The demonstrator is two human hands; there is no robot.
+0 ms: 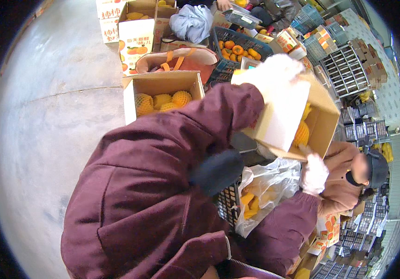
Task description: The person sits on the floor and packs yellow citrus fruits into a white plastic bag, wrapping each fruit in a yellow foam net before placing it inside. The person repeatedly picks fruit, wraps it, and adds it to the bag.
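Observation:
Between my two gloved hands is a tilted, open cardboard box (pixel 285 117). Fruit in yellow foam nets (pixel 301 134) shows inside it. My left hand (pixel 281 71), overexposed and blurred, grips the box at its far side; its fingers are hard to make out. At the near right rim, my right hand (pixel 314 176) holds the box edge, with a fingertip over the inside. Below the box, a clear plastic bag (pixel 280 172) holding yellow foam nets (pixel 250 205) lies in a black plastic crate (pixel 228 202).
An open carton (pixel 167 80) with netted fruit stands at left, by an orange tote bag (pixel 194 66). Beyond it are a blue crate (pixel 217 66) of persimmons (pixel 235 50) and printed cartons (pixel 136 47). One co-worker (pixel 341 171) is close on the right; another person (pixel 280 14) is at the top.

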